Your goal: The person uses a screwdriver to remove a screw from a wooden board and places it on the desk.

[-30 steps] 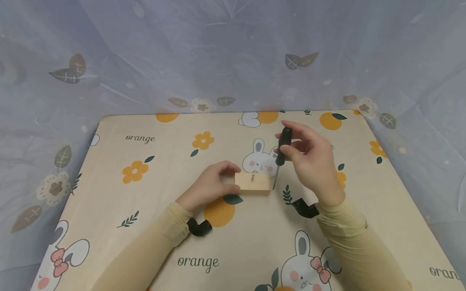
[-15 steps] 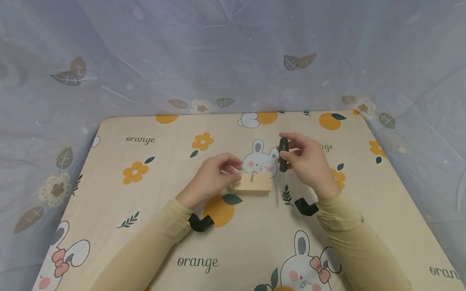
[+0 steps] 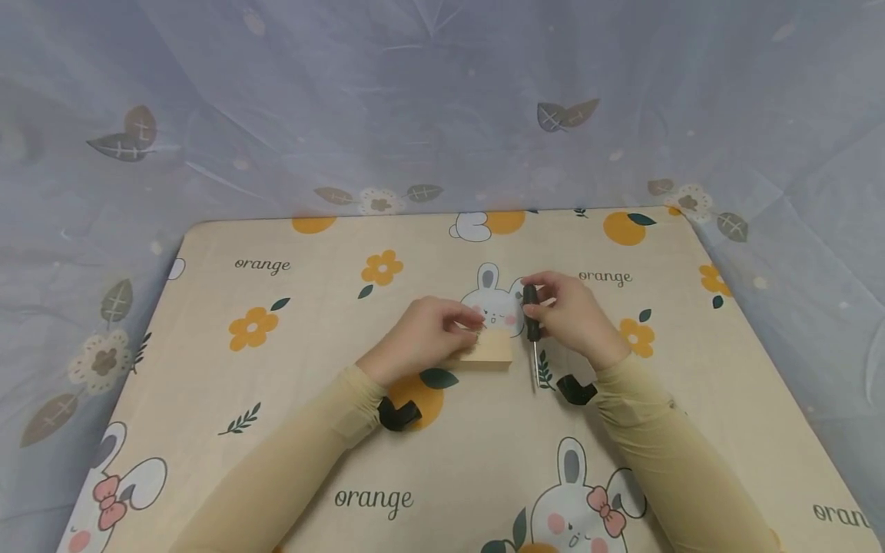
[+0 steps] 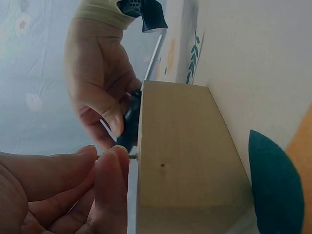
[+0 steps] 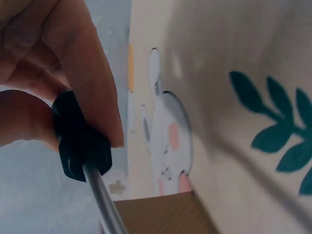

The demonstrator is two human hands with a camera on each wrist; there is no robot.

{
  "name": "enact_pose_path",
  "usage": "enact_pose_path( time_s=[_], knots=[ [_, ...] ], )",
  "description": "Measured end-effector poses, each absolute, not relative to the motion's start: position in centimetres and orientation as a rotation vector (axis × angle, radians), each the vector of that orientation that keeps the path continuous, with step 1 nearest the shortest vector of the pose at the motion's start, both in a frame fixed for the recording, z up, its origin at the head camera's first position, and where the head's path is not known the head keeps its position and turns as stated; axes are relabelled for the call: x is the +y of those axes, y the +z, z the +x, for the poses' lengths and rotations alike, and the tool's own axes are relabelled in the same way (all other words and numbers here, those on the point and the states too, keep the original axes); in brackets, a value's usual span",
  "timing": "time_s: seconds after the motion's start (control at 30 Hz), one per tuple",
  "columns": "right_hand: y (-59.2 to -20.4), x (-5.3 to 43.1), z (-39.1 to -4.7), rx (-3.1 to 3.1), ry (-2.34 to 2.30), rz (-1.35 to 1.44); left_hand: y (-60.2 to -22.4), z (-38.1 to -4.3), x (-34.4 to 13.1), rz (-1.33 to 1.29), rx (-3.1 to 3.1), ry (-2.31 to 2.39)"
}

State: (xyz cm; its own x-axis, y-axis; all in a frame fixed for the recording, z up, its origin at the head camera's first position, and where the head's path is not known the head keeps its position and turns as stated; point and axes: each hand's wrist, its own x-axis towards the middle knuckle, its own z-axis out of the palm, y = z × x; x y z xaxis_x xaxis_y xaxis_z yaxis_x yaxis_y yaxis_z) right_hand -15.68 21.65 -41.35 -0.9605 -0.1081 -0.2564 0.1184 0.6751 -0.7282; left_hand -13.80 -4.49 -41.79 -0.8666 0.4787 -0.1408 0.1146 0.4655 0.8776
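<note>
A pale wooden block [image 3: 494, 349] lies on the printed tabletop in the middle of the head view. My left hand [image 3: 432, 334] is over its left part, and in the left wrist view thumb and finger pinch a small screw [image 4: 133, 157] that stands out of the block's top. A small dark hole [image 4: 163, 165] shows in the block's side. To the right of the block, my right hand [image 3: 570, 315] holds a black-handled screwdriver [image 3: 531, 311] by its handle, the metal shaft pointing down and apart from the block.
The tabletop [image 3: 304, 445] bears printed oranges, rabbits, flowers and leaves. Behind it hangs a grey-blue curtain [image 3: 359, 100]. A black wrist mount [image 3: 399, 415] juts from the left sleeve, another black mount [image 3: 576, 390] from the right.
The left hand has let go of the block's left end and moved right to the screw. The screwdriver has come away from the block's right end and lower, its shaft swinging nearly upright.
</note>
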Motion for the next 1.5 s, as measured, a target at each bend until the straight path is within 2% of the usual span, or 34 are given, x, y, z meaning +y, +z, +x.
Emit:
enact_pose_path(
  time_s=[0.43, 1.5],
  knots=[
    [-43.1, 20.9, -16.0, 2.545, -1.084, 0.001, -42.1, -14.2, -3.4, 0.583, 2.346, 1.301],
    [-44.6, 19.9, -15.8, 2.695, -0.826, -0.039, -42.3, -13.7, -3.1, 0.461, 2.250, 1.427]
  ],
)
